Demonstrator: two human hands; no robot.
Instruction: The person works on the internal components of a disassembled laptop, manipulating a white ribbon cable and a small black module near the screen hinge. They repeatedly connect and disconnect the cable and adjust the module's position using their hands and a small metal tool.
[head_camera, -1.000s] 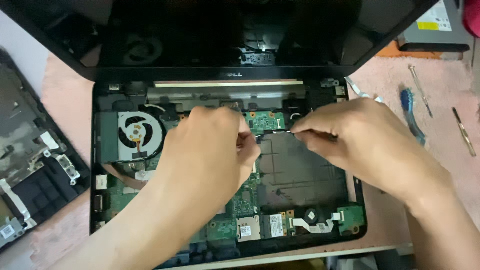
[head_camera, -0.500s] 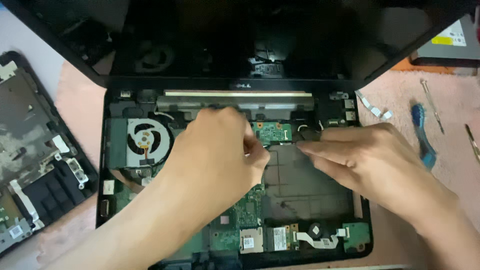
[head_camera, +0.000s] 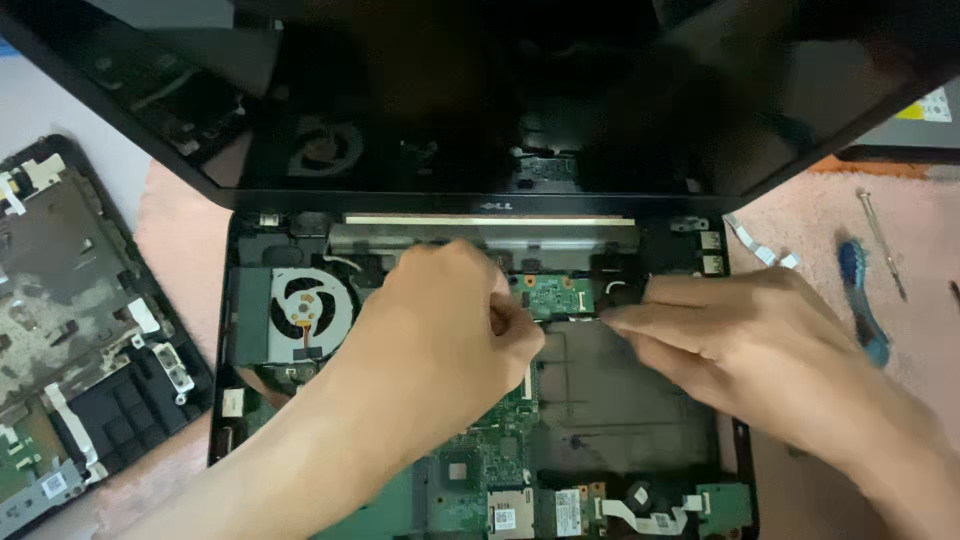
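An opened black laptop base (head_camera: 224, 400) lies before me with its green circuit board (head_camera: 485, 462) bared and its dark screen (head_camera: 480, 90) tilted back. My left hand (head_camera: 440, 330) rests over the board's middle, fingers curled and pinched near a small green board (head_camera: 553, 294) by the hinge. My right hand (head_camera: 760, 350) comes in from the right, its fingertips pressed together at the same spot, next to a black connector (head_camera: 618, 292). What the fingertips hold is too small to make out. A round cooling fan (head_camera: 308, 312) sits left of my left hand.
A removed laptop cover (head_camera: 70, 330) with metal brackets lies at the left. On the pink mat (head_camera: 900, 240) to the right lie a blue-handled tool (head_camera: 862, 305), a thin screwdriver (head_camera: 882, 243) and white ribbon strips (head_camera: 758, 250). A grey device (head_camera: 925, 125) sits at the far right.
The view has drifted, so the laptop sits lower and more to the right in frame. Both hands keep their pinch at the small board by the hinge, barely shifting.
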